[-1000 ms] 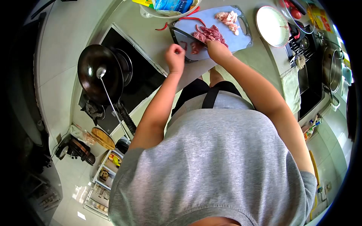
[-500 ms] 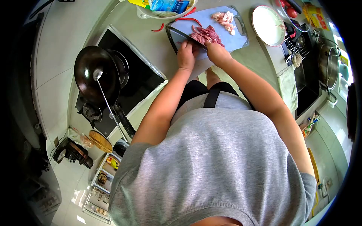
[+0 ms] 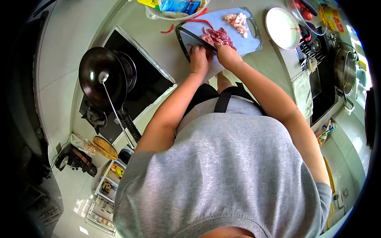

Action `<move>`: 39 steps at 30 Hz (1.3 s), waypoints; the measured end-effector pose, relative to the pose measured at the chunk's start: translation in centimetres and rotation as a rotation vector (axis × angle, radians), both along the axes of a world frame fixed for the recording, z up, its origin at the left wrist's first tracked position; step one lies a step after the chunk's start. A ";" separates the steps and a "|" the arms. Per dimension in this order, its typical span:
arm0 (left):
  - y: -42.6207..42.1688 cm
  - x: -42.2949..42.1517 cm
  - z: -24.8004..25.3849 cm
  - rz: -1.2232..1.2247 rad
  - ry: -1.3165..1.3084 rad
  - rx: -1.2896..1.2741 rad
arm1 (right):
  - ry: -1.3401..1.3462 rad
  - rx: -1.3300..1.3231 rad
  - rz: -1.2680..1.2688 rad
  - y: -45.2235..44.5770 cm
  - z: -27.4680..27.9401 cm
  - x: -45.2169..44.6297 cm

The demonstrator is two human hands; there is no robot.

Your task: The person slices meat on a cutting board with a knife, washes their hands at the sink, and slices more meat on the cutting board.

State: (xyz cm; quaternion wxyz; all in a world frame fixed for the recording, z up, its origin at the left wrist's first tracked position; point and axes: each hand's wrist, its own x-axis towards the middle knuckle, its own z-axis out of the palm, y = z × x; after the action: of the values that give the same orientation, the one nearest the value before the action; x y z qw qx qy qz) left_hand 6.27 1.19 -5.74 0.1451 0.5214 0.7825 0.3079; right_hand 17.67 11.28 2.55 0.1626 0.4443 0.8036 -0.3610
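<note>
My right hand [image 3: 229, 56] is closed round the handle of a kitchen knife [image 3: 193, 38], whose dark blade slants up and left across the cutting board [image 3: 251, 43]. Close beside the blade, on its near side, my left hand [image 3: 199, 58] presses down with curled fingers on a piece of meat, mostly hidden beneath them. Beyond the blade lies a pile of sliced red meat [image 3: 219, 37]. Paler, fatty slices [image 3: 237, 23] form a separate heap near the board's far right corner. A red chili [image 3: 199, 21] lies across the board's far left edge.
A plastic bowl of packets [image 3: 178, 16] stands behind the board, with another chili [image 3: 168, 29] nearby. On the left, a wok [image 3: 101, 79] holding a ladle [image 3: 104, 77] sits by the black cooktop [image 3: 152, 85]. A white plate [image 3: 282, 28] is at right, near the sink [image 3: 320, 101].
My left hand has shifted slightly, its fingers curling beside the blade. The knife blade shows a little more of its flat side. The meat heaps look the same.
</note>
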 end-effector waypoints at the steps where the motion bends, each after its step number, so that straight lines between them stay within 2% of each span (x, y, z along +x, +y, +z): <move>1: -0.2 0.4 -0.3 -0.052 -0.274 -0.044 | 0.000 0.001 -0.002 0.0 0.1 -0.4; 3: -0.5 0.6 0.3 -0.279 -0.269 -0.090 | 0.048 -0.005 -0.039 0.2 0.2 -0.7; 4: -1.1 0.9 1.2 -0.280 -0.269 -0.094 | 0.049 -0.009 -0.041 0.2 -0.1 -0.5; 6: -1.4 0.6 2.7 -0.073 -0.274 -0.015 | 0.113 0.017 -0.009 0.6 -0.9 -0.5; 7: -1.3 -0.4 3.3 0.035 -0.212 -0.102 | 0.120 0.013 -0.008 0.4 -1.1 -0.4; 9: -0.8 -2.7 4.6 0.286 -0.384 0.016 | 0.147 -0.010 -0.015 0.6 -1.3 0.0; 10: -0.2 -4.3 4.4 0.329 -0.383 0.044 | 0.151 -0.011 -0.017 0.8 -0.8 0.2; 12: 0.9 -7.2 3.4 0.295 -0.202 0.078 | 0.140 -0.044 -0.010 0.9 0.1 0.8; 14: 2.5 -9.0 3.0 0.231 -0.530 0.220 | 0.171 -0.049 -0.048 0.7 0.7 1.8; 16: 3.1 -9.5 3.7 0.338 -0.473 0.186 | 0.197 -0.045 -0.090 0.5 1.1 2.9; 18: 3.2 -9.8 3.8 0.335 -0.461 0.202 | 0.238 -0.036 -0.130 0.4 1.6 4.1; 21: 1.7 -8.8 4.9 0.262 -0.112 -0.004 | 0.237 -0.062 -0.174 0.3 2.9 5.5; 22: 1.3 -7.9 5.3 0.267 -0.191 -0.170 | 0.236 -0.063 -0.175 0.3 3.0 5.9; 24: 0.3 -6.5 3.5 0.160 0.023 -0.214 | 0.206 -0.054 -0.188 0.2 3.2 7.0; 25: -0.2 -5.8 3.0 0.178 -0.020 -0.273 | 0.205 -0.053 -0.191 0.1 3.2 7.5; 29: -1.0 -6.4 1.5 0.125 -0.018 -0.207 | 0.226 -0.045 -0.283 -0.3 3.8 9.5; 31: -0.6 -6.6 2.8 0.169 -0.297 -0.183 | 0.255 -0.022 -0.308 -0.4 4.0 10.3; 32: -0.3 -6.3 3.3 0.165 -0.296 -0.183 | 0.268 -0.020 -0.343 -0.5 4.0 10.8; 34: 1.4 -4.7 7.3 0.094 -0.458 -0.056 | 0.281 -0.018 -0.383 -0.8 4.0 11.4; 35: 2.2 -4.1 7.6 0.089 -0.458 -0.058 | 0.278 -0.015 -0.419 -0.9 4.1 11.7; 37: 4.0 -3.2 7.6 -0.125 -0.527 -0.010 | 0.276 -0.009 -0.460 -1.0 4.3 11.9; 38: 4.7 -3.0 7.7 -0.131 -0.528 -0.010 | 0.256 -0.023 -0.475 -1.0 4.3 12.1; 39: 5.2 -2.9 7.6 -0.182 -0.360 -0.042 | 0.235 -0.038 -0.489 -1.0 4.4 12.3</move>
State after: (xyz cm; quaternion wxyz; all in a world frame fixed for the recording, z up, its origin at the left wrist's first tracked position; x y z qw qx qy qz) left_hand 3.41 6.42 1.81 0.3207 0.5234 0.6999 0.3651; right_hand 29.93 10.25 6.92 -0.0156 0.5771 0.6789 -0.4537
